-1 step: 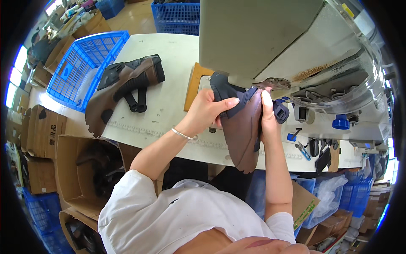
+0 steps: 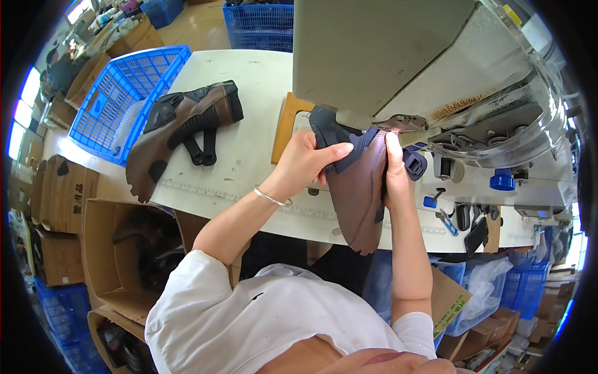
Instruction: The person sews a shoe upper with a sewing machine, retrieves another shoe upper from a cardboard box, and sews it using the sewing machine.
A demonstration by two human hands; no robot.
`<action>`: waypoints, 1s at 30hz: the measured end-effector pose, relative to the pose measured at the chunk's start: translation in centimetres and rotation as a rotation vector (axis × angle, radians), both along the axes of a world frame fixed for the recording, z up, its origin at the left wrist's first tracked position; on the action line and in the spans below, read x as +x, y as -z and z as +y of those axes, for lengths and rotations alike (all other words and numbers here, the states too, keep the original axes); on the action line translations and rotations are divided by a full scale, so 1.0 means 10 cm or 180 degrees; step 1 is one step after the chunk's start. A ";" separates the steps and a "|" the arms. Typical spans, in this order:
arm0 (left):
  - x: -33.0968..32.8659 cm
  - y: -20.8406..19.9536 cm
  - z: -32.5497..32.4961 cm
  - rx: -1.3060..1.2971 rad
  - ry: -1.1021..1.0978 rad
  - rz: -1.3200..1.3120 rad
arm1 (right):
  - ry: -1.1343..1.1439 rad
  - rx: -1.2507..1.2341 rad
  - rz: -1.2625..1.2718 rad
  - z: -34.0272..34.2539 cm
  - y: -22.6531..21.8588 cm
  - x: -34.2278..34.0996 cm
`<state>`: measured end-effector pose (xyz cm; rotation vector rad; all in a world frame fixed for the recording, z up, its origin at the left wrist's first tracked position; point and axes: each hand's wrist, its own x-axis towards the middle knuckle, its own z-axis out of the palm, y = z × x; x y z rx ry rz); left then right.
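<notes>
A pale worktable [image 2: 258,84] curves across a cluttered workroom, with a large sewing machine [image 2: 374,56] standing over its far right side. Your left hand [image 2: 300,161] is closed on the left side of a brown shoe upper [image 2: 356,196], thumb pressed on its dark panel. Your right hand [image 2: 396,171] grips the same upper along its right edge, thumb pointing away from you toward the machine's head. Your two hands are a little apart, with the upper between them; its far end lies under the machine and its near end reaches over the table's near edge. A dark buckle [image 2: 415,166] sits just right of your right hand. Farther right, a blue cutter [image 2: 447,223] lies on the table. Left of your hands lies a second shoe upper [image 2: 148,156], brown and black, beside a blue basket [image 2: 99,128]. Near left, below the tabletop, an open cardboard box [image 2: 99,249] holds dark pieces.
</notes>
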<state>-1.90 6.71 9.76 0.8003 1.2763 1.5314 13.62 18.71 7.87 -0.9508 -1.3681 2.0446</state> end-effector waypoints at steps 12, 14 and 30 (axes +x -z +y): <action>-0.01 0.04 0.09 -0.0050 -0.0118 0.0045 | 0.0558 0.0643 -0.0220 0.29 0.38 -0.02; -0.02 0.00 0.11 -0.0004 -0.0088 0.0081 | 0.0576 0.0608 -0.0166 0.32 0.42 -0.02; -0.09 0.08 0.24 0.0251 -0.0070 -0.0346 | 0.0784 0.0198 -0.0215 0.15 -0.06 -0.13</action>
